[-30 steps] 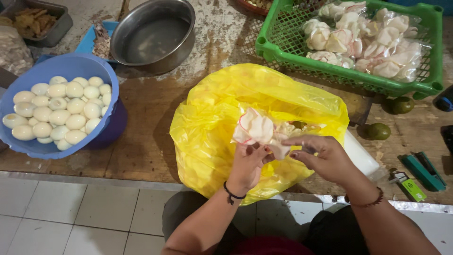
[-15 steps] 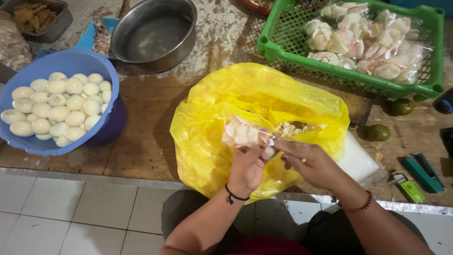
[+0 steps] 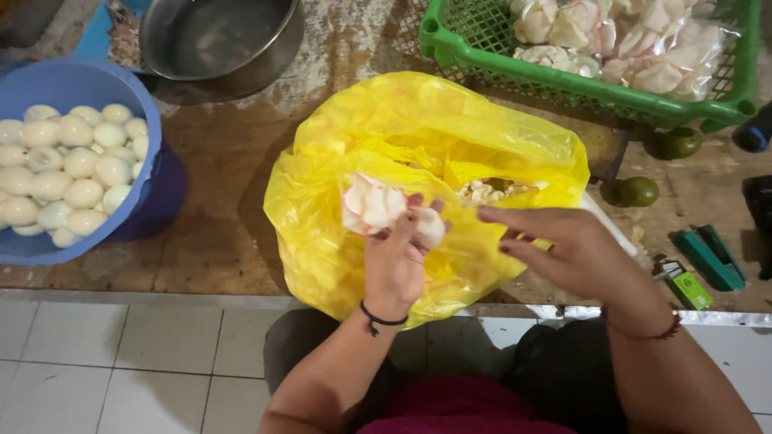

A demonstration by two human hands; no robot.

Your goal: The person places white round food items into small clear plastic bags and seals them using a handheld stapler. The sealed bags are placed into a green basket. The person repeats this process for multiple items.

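the left hand (image 3: 396,265) grips a partly peeled egg (image 3: 378,207), fingers closed around its lower half; white and pink-tinged shell flakes still cling to its upper side. the egg is held above the open mouth of a yellow plastic bag (image 3: 426,153) that lies on the worn counter edge (image 3: 217,241). the right hand (image 3: 575,253) is just beside it, fingers extended and loosely spread, holding nothing visible. inside the bag mouth, a small heap of shell fragments (image 3: 486,191) is visible.

progress, as a judgement: the blue tub (image 3: 96,88) at the left holds many smooth white peeled eggs, so much of the peeling appears done. the green crate (image 3: 595,76) at the upper right contains clear packets of pinkish-white unpeeled eggs (image 3: 635,48), which suggests a sizeable batch is left. the egg in hand is roughly mid-peel.

a metal bowl (image 3: 213,36) stands behind the bag. two green limes (image 3: 639,191) and a green lighter (image 3: 690,288) lie to the right.
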